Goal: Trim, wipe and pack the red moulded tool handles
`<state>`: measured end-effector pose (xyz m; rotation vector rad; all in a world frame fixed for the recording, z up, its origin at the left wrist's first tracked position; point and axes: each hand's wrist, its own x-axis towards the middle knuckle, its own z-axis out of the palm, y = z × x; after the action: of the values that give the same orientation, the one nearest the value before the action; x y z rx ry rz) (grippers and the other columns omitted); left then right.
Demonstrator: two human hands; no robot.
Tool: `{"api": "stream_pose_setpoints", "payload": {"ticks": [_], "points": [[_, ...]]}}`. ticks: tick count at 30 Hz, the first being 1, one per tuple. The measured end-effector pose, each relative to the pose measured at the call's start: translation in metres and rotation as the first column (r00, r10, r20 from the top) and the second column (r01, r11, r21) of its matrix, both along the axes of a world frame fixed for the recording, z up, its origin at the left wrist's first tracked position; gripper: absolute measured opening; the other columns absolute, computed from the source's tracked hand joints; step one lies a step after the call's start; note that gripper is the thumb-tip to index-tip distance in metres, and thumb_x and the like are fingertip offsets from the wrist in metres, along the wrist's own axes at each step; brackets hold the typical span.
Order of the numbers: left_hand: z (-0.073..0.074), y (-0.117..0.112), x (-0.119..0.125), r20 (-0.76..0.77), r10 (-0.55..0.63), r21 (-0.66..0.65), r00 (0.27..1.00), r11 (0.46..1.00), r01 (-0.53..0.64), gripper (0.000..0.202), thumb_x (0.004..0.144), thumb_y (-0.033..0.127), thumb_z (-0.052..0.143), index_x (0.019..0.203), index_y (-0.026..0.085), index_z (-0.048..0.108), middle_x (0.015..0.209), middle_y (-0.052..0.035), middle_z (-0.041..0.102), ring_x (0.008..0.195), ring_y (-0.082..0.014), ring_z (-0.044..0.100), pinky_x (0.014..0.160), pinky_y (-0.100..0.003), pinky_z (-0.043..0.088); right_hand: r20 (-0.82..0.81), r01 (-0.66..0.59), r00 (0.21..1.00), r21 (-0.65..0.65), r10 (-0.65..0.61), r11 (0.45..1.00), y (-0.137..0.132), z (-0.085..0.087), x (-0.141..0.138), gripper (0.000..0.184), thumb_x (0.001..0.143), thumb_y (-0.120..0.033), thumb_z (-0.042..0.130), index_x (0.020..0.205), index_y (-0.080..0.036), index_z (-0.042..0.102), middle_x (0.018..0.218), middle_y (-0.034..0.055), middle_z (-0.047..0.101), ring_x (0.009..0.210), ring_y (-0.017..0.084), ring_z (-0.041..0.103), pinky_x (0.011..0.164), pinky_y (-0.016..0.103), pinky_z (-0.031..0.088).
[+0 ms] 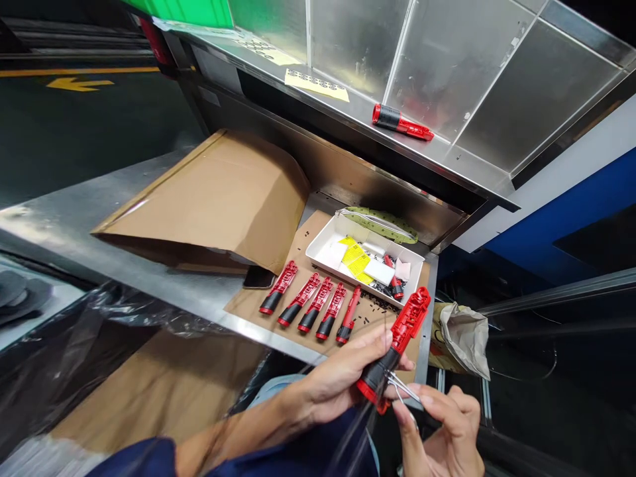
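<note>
My left hand (pixel 342 374) is closed around a red and black plastic housing (pixel 380 371), its open side with moulded ribs facing up and its red end tilted away from me. Between the thumb and fingers of my right hand (pixel 442 424) is a pair of metal tweezers (pixel 405 389). Their tips reach the black part of the housing; whether they pinch anything is too small to tell. Beyond my hands, several similar red and black housings (pixel 303 301) lie in a row on a cardboard sheet (pixel 248 301).
A white tray (pixel 318 255) holds yellow paper, white pieces, small black parts and a red piece. Loose black bits lie beside it. A large cardboard box (pixel 218 192) stands at the left. Another red and black housing (pixel 400 122) rests on the metal shelf above. A paper bag (pixel 462 334) is at the right.
</note>
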<state>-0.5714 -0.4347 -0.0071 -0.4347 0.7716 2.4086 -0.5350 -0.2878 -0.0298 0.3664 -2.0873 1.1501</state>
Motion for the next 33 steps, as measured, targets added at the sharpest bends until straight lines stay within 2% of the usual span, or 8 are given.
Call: {"api": "stream_pose_setpoints", "payload": {"ticks": [6, 11, 14, 20, 23, 25, 29, 33], "points": [[-0.003, -0.001, 0.002, -0.009, -0.02, -0.052, 1.0, 0.998, 0.02, 0.077, 0.061, 0.059, 0.089, 0.122, 0.019, 0.062, 0.088, -0.006, 0.074, 0.068, -0.0159, 0.069, 0.055, -0.021, 0.053, -0.024, 0.007, 1.0, 0.012, -0.007, 1.0, 0.0, -0.002, 0.002, 0.017, 0.084, -0.029, 0.078, 0.088, -0.024, 0.062, 0.076, -0.0006, 0.075, 0.07, 0.018, 0.06, 0.096, 0.046, 0.04], [0.001, -0.004, 0.001, -0.044, 0.017, -0.002, 0.999, 1.0, -0.018, 0.053, 0.066, 0.051, 0.089, 0.1, 0.016, 0.069, 0.088, -0.0068, 0.072, 0.09, -0.0195, 0.066, 0.079, -0.036, 0.061, -0.075, 0.161, 0.98, -0.251, -0.185, 0.955, 0.029, -0.026, -0.015, 0.024, 0.082, -0.035, 0.078, 0.092, -0.022, 0.061, 0.081, 0.0016, 0.068, 0.074, 0.019, 0.062, 0.085, 0.04, 0.047], [-0.001, -0.011, -0.003, -0.04, 0.033, 0.004, 0.999, 0.999, -0.033, 0.046, 0.073, 0.045, 0.085, 0.104, 0.014, 0.071, 0.088, -0.0076, 0.072, 0.088, -0.0202, 0.065, 0.078, -0.037, 0.062, 0.259, 0.343, 0.906, 0.013, -0.334, 0.939, 0.049, -0.067, -0.045, 0.034, 0.086, -0.05, 0.067, 0.101, -0.019, 0.065, 0.092, 0.009, 0.069, 0.083, 0.023, 0.063, 0.078, 0.037, 0.048], [-0.021, -0.036, -0.015, 0.035, 0.129, -0.116, 0.991, 0.985, -0.124, 0.038, 0.088, 0.026, 0.071, 0.123, 0.013, 0.065, 0.089, -0.0064, 0.071, 0.065, -0.0125, 0.062, 0.059, -0.023, 0.055, 0.5, 0.144, 0.811, 0.334, -0.304, 0.932, 0.014, -0.167, -0.093, 0.026, 0.08, -0.045, 0.067, 0.086, -0.021, 0.072, 0.079, 0.0093, 0.073, 0.083, 0.029, 0.067, 0.078, 0.041, 0.05], [-0.023, -0.041, -0.021, 0.051, 0.115, -0.133, 0.992, 0.985, -0.107, 0.041, 0.084, 0.011, 0.073, 0.123, 0.016, 0.064, 0.075, 0.0001, 0.067, 0.061, -0.0103, 0.061, 0.058, -0.019, 0.052, 0.444, 0.197, 0.817, 0.384, -0.367, 0.902, -0.007, -0.184, -0.098, 0.037, 0.071, -0.039, 0.077, 0.101, -0.02, 0.071, 0.097, 0.0121, 0.075, 0.096, 0.034, 0.068, 0.082, 0.043, 0.05], [-0.015, -0.031, -0.03, 0.233, 0.045, 0.065, 0.971, 0.996, -0.062, 0.041, 0.085, 0.005, 0.069, 0.122, 0.021, 0.065, 0.069, 0.0024, 0.065, 0.058, -0.0107, 0.06, 0.053, -0.019, 0.05, 0.359, 0.292, 0.821, 0.404, -0.444, 0.867, 0.002, -0.179, -0.098, 0.038, 0.076, -0.041, 0.075, 0.107, -0.02, 0.068, 0.104, 0.0111, 0.075, 0.098, 0.032, 0.069, 0.081, 0.042, 0.052], [0.023, 0.046, -0.05, 0.597, -0.367, 0.517, 0.713, 0.856, 0.008, 0.032, 0.095, 0.036, 0.063, 0.124, 0.022, 0.062, 0.1, -0.0048, 0.069, 0.079, -0.0171, 0.067, 0.064, -0.029, 0.058, 0.081, 0.638, 0.696, 0.386, -0.714, 0.666, 0.092, -0.142, -0.068, 0.028, 0.1, -0.036, 0.043, 0.085, -0.024, 0.062, 0.1, 0.0051, 0.072, 0.09, 0.023, 0.068, 0.077, 0.035, 0.052], [0.073, 0.153, -0.027, 0.706, -0.579, 0.612, 0.409, 0.789, 0.06, 0.039, 0.091, 0.037, 0.068, 0.126, 0.023, 0.061, 0.123, -0.0077, 0.062, 0.108, -0.0246, 0.064, 0.085, -0.039, 0.058, -0.228, 0.937, 0.3, 0.253, -0.926, 0.241, 0.213, -0.084, 0.033, 0.025, 0.101, -0.028, 0.038, 0.091, -0.022, 0.059, 0.106, 0.0101, 0.066, 0.095, 0.025, 0.065, 0.077, 0.036, 0.047]]}}
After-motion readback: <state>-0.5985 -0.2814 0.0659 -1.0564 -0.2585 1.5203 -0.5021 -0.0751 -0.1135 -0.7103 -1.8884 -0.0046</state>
